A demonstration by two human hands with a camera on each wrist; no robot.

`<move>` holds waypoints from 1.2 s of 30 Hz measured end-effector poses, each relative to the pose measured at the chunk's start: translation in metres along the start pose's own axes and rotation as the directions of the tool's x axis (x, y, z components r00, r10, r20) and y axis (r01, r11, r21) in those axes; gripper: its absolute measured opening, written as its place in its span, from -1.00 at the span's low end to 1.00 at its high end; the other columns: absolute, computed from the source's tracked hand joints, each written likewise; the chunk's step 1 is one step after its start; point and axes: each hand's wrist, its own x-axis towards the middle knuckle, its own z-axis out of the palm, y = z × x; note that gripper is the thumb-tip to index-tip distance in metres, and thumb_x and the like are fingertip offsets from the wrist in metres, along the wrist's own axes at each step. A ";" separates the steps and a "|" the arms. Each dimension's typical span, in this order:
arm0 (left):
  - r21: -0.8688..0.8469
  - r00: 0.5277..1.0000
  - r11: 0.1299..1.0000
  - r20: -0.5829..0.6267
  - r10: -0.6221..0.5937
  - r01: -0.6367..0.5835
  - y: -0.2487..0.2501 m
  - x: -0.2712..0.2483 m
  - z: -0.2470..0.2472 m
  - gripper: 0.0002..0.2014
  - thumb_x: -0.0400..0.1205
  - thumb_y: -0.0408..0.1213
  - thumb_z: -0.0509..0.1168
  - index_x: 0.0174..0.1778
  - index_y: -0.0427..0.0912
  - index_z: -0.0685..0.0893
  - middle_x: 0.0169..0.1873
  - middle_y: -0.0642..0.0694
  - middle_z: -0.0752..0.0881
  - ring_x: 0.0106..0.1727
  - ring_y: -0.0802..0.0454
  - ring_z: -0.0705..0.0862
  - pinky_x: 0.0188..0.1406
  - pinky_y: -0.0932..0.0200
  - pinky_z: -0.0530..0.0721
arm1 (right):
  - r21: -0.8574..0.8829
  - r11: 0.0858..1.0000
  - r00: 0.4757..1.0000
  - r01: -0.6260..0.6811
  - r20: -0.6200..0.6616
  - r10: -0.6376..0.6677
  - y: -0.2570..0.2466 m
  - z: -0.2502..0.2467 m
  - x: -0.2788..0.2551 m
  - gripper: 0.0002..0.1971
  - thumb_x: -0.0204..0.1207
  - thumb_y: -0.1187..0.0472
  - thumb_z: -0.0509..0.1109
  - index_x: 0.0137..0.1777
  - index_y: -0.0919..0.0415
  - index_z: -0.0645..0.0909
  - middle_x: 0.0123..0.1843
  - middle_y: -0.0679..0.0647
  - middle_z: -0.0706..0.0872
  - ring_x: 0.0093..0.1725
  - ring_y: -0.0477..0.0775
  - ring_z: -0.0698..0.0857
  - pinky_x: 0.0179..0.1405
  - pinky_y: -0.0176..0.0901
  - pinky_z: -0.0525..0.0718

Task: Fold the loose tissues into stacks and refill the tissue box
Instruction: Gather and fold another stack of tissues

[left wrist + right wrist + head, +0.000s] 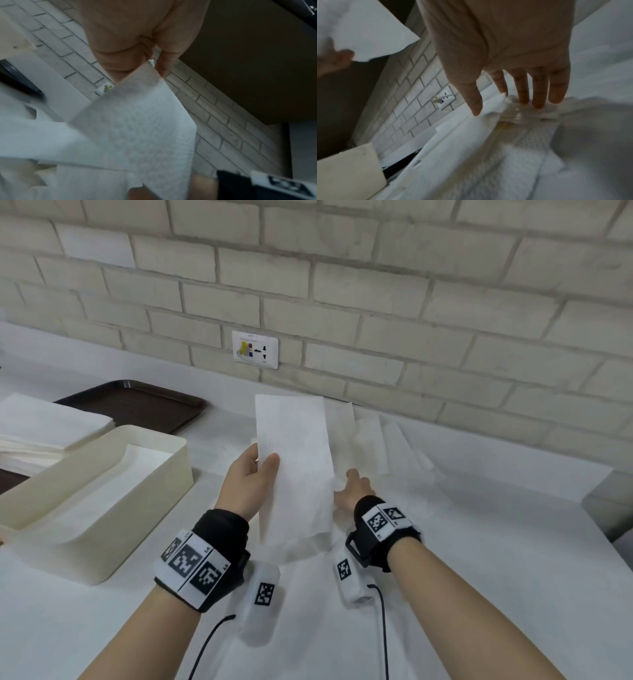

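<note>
Left hand [251, 481]: grip pinching one folded tissue [294, 460], thumb on its near face, fingers behind; the sheet is held upright above the counter [479, 559], its lower end hanging free.
Right hand [354, 489]: grip spread, fingers [539, 97] straight and laid on the loose tissues [383, 440] beside the raised sheet; whether the fingertips press or only touch is blurred in the right wrist view.
Tissue box [102, 491]: one, cream, open-topped, left of the hands, white tissue inside.
Tissue stack [41, 429]: one, behind the box, on one brown tray [144, 402].
Loose tissues: several, overlapping, reaching the brick wall [376, 285]; exact count unclear.
Open room: bare counter at near right, up to its right edge.
</note>
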 end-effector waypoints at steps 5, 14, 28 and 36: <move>-0.043 1.000 0.999 -0.025 -0.012 0.011 -0.002 -0.005 -0.006 -0.81 0.70 -0.39 0.12 0.03 -0.07 0.60 -0.15 0.03 0.72 -0.19 0.13 0.68 -0.19 0.25 0.58 | 0.082 0.996 0.997 -0.031 -0.071 0.037 0.001 0.015 0.009 -0.39 0.54 0.15 0.32 0.53 0.21 0.15 0.39 0.24 0.43 0.34 0.24 0.49 0.39 0.20 0.44; -0.033 0.994 0.999 -0.100 -0.044 0.040 -0.014 -0.001 -0.019 -0.78 0.70 -0.36 0.09 -0.08 -0.06 0.62 -0.22 0.00 0.69 -0.20 0.04 0.64 -0.18 0.14 0.56 | 0.294 0.933 0.960 0.205 -0.247 -0.133 -0.003 0.001 -0.007 -0.76 0.54 0.32 0.32 0.19 0.31 0.61 -0.09 0.05 0.59 -0.10 0.02 0.55 -0.11 -0.30 0.49; 0.026 0.977 1.000 -0.213 -0.009 0.014 -0.024 0.003 -0.024 -0.80 0.69 -0.36 0.09 -0.17 -0.17 0.59 -0.34 0.02 0.58 -0.19 0.00 0.52 -0.06 0.13 0.44 | 0.349 0.830 0.844 0.435 -0.480 -0.241 -0.010 -0.059 -0.049 -0.83 0.59 0.22 0.29 -0.09 0.31 0.65 -0.43 -0.05 0.40 -0.41 -0.10 0.38 -0.54 -0.58 0.37; 0.101 0.960 0.991 -0.257 0.108 -0.084 -0.019 -0.003 -0.019 -0.43 0.63 -0.55 0.00 0.52 0.04 0.24 -0.05 -0.12 0.58 -0.24 0.13 0.56 -0.05 0.26 0.50 | 0.600 0.649 0.870 0.467 -0.445 -0.215 -0.021 -0.090 -0.068 -0.73 0.59 0.37 0.18 -0.22 0.03 0.58 -0.15 0.05 0.61 -0.22 0.05 0.56 -0.58 -0.43 0.51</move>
